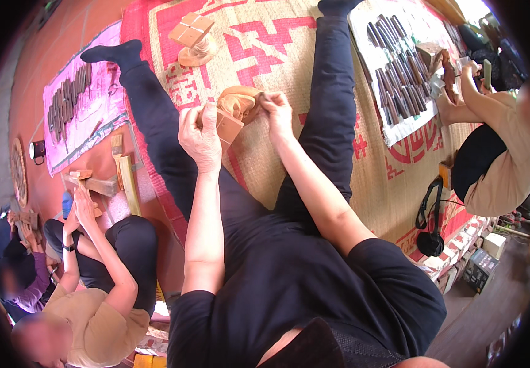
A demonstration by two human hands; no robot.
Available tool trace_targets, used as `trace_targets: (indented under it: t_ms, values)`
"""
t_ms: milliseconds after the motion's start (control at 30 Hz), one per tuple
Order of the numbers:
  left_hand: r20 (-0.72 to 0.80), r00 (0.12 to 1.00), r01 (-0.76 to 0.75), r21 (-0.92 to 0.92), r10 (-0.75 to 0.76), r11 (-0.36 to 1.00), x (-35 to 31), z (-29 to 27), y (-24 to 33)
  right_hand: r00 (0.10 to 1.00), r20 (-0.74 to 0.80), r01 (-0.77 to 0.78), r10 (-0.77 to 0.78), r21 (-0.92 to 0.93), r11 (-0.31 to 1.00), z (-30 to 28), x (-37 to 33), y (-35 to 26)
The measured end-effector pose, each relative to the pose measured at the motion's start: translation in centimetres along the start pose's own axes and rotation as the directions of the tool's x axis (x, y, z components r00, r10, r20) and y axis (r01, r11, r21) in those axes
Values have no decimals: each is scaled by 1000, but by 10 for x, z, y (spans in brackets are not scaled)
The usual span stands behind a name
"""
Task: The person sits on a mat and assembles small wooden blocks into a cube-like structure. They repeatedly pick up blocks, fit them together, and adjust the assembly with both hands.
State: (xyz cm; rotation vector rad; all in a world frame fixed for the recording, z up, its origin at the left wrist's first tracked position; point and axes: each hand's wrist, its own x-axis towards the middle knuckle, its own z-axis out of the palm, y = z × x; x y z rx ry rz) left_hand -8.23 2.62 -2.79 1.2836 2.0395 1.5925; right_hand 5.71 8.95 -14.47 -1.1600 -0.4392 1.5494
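Note:
Between my legs, above the mat, I hold a light-brown wood carving (pixel 238 103) with a rounded, curled top and a flat square block at its lower end. My left hand (pixel 200 135) is closed round the block's left side, thumb up. At the carving's right edge, the fingers of my right hand (pixel 278 114) are pinched together on its rim. A darker brown strip shows below those fingertips; whether it is the carving's shaded side or a separate thin piece, I cannot tell. Farther off on the mat stands a second wood carving (pixel 195 42) with a square block top and round base.
The woven mat (pixel 259 156) has red patterns. Many carving tools (pixel 403 83) lie on a white sheet at right, and more chisels (pixel 69 101) on a pink cloth at left. A brush (pixel 116 147) lies near wood pieces. Co-workers sit at both sides; a black strapped item (pixel 429 239) lies at right.

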Motion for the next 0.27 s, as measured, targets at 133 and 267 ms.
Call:
trace_targets:
  t_ms: [133, 267]
  values:
    - [8, 1000, -24, 4, 24, 1000, -2, 1, 4, 989, 20, 147, -146, -72, 986, 7, 10, 2]
    - [31, 998, -55, -46, 57, 997, -6, -4, -2, 993, -93, -79, 68, -119, 990, -14, 49, 3]
